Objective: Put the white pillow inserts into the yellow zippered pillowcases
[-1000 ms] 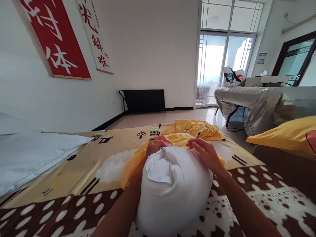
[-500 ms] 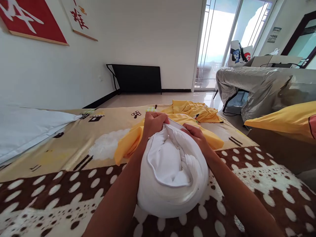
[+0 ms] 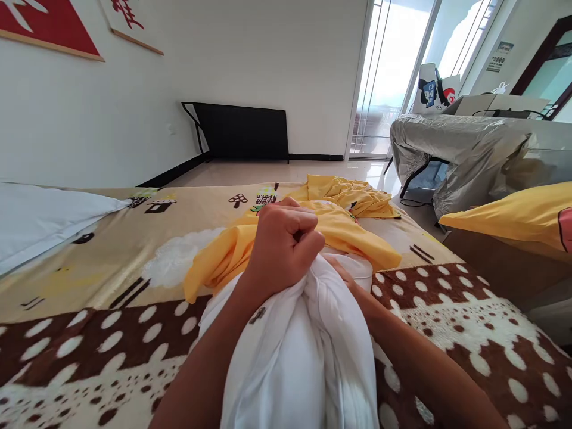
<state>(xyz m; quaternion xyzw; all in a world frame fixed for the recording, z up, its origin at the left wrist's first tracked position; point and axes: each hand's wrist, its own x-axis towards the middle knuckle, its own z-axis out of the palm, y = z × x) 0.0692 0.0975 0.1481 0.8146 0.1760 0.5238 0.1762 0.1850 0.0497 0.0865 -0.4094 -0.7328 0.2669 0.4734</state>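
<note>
A white pillow (image 3: 286, 357), bunched and folded with its piped edge showing, stretches from my hands down past the bottom of the view. My left hand (image 3: 286, 244) is closed in a fist around its gathered far end. On the pillow's right side, my right hand (image 3: 346, 277) holds the fabric lower down; most of its fingers are hidden behind the white cloth. Just beyond both hands lies a crumpled yellow cloth (image 3: 353, 235), spread loosely on the bed.
The bed has a patterned brown and cream blanket (image 3: 102, 322). Another white pillow (image 3: 49, 214) lies at left, and a yellow cushion (image 3: 513, 217) is at right. Beyond stand a table with a silvery cover (image 3: 447, 134) and a black panel (image 3: 245, 134) against the wall.
The pillow's rolled opening has turned out of sight, and its body now extends toward me. My left hand has come nearer in a fist; my right has shifted lower, behind the fabric.
</note>
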